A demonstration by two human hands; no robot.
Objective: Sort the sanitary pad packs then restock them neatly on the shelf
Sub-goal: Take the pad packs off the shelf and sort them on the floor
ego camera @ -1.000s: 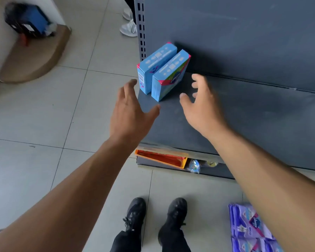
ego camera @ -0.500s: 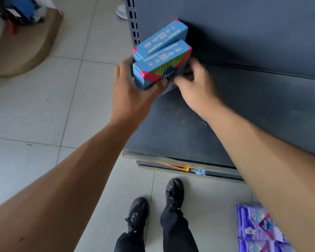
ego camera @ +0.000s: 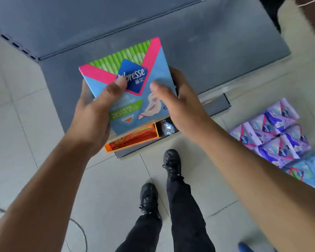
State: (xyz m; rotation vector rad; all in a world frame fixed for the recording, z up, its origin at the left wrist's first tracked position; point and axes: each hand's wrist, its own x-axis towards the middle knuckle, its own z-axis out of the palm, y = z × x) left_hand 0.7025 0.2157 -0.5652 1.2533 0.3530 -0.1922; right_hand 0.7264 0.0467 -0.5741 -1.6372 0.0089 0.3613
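I hold a blue pad box [ego camera: 135,73] with a pink chevron, green stripes and a blue brand badge, face up, above the front of the dark grey shelf [ego camera: 216,57]. My left hand [ego camera: 93,113] grips its left side, thumb across the front. My right hand [ego camera: 178,104] grips its right side, thumb on the front, fingers behind. Whether a second box lies beneath it cannot be seen. Several purple pad packs [ego camera: 273,131] lie on the floor at the right, with blue packs [ego camera: 309,170] beside them.
An orange carton [ego camera: 135,139] and a small wrapped item [ego camera: 167,127] sit in the gap under the shelf. My black shoes [ego camera: 171,164] stand on the pale tiled floor [ego camera: 25,124]. The shelf's slotted upright [ego camera: 13,43] is at the upper left.
Both hands closed on the blue boxes at the shelf's back left and lifted them off toward me. The box front now faces up, and my view has swung down and right.
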